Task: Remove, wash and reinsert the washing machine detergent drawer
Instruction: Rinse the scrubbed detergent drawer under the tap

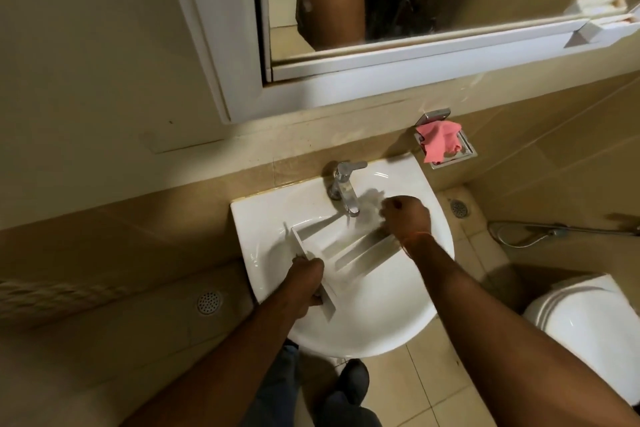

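Left hand (306, 282) of mine grips the front panel of the detergent drawer (349, 253), fingers curled round its edge at seven o'clock in the sink (429, 274). My right hand (407, 217) is curled over the drawer's far end at two o'clock; whether it pinches the drawer I cannot tell. The white drawer lies inside the basin, compartments facing up, just below the tap (343, 189). At one o'clock beyond the sink, a pink cloth (438, 140) sits in a metal wall dish (465, 152). A toilet (588, 329) stands at four o'clock.
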